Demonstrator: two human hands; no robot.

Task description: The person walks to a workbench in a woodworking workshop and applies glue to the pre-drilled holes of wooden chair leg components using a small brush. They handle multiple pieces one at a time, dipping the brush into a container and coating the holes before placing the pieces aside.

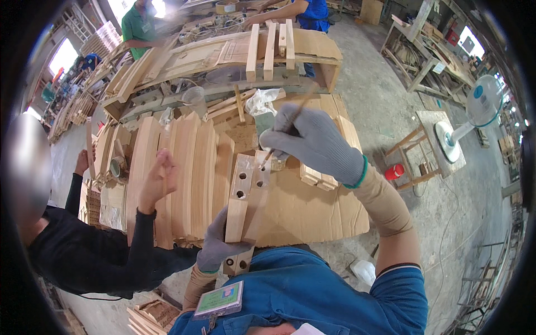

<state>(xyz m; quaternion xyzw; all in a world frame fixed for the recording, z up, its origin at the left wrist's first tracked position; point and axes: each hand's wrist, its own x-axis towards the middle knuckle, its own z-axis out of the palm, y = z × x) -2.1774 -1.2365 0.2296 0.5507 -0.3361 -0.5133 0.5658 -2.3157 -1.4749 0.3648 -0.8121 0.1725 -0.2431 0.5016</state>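
Note:
My left hand, in a grey glove, is wrapped round two pale wooden bars held side by side near my body. Round dark holes show near their far and near ends. My right hand, gloved in grey too, grips a thin wooden stick. The stick slants down, its lower tip at a hole in the far end of the right bar; I cannot tell whether it goes in. A sheet of cardboard covers the bench below.
Long wooden boards stand in a row at left, where a co-worker in black works close by. A white plastic bag and wooden blocks lie beyond my hands. At right, a fan stands on a wooden stool.

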